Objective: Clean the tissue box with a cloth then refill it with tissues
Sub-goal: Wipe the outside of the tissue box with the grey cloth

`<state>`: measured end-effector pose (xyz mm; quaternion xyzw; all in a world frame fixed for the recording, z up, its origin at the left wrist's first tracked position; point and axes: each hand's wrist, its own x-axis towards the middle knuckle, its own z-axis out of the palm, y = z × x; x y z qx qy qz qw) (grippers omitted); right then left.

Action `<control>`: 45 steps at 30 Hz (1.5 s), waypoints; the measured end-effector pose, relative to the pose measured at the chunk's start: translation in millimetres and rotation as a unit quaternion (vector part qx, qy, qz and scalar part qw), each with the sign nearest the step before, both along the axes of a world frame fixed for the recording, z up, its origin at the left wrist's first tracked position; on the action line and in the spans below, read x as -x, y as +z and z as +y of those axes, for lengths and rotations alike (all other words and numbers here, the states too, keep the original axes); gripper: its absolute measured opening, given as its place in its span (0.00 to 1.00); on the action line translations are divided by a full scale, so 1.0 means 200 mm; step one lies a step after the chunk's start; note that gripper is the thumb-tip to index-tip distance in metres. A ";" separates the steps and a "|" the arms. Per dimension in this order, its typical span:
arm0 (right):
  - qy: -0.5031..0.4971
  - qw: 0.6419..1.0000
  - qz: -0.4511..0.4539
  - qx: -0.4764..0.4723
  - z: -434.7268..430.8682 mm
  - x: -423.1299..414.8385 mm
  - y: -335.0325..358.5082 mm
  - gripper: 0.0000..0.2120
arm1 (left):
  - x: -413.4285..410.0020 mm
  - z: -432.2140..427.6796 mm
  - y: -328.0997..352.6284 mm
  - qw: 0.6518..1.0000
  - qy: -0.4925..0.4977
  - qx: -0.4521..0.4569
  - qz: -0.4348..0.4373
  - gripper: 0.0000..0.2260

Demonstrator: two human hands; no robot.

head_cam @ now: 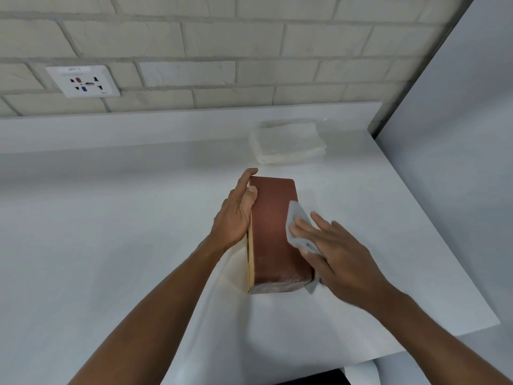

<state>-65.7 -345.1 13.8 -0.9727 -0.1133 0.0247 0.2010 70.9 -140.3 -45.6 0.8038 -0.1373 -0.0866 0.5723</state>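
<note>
Box [273, 232]: on desk [111, 218], left hand [236, 215] clasping its left side; right hand [341, 254], fingers flat, pressing cloth [298, 226] against right side. Tissues [288, 143]: beyond both.

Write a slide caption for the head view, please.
Left hand steadies the brown tissue box; right hand wipes it with a cloth.
</note>
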 end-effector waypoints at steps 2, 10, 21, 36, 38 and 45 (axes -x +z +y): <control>0.005 1.000 0.018 -0.006 -0.03 0.06 -0.01 0.26 | 0.00 0.00 -0.01 1.000 0.000 0.000 -0.006 0.23; -0.096 0.992 0.053 -0.055 0.05 -0.44 0.10 0.21 | -0.01 0.00 -0.02 1.000 -0.014 -0.007 -0.014 0.24; -0.003 1.000 -0.009 -0.029 0.02 -0.24 0.02 0.23 | 0.00 0.00 -0.02 0.999 0.013 -0.035 0.002 0.23; -0.049 0.998 0.020 -0.044 0.09 -0.38 -0.01 0.22 | -0.02 0.01 -0.03 1.000 -0.008 -0.017 -0.020 0.22; -0.026 0.998 -0.001 -0.054 0.07 -0.25 -0.03 0.23 | -0.01 0.00 -0.03 1.000 0.000 -0.014 -0.023 0.22; 0.033 0.997 -0.051 -0.049 0.06 0.31 -0.10 0.24 | 0.00 -0.01 -0.02 1.000 0.008 -0.001 -0.031 0.21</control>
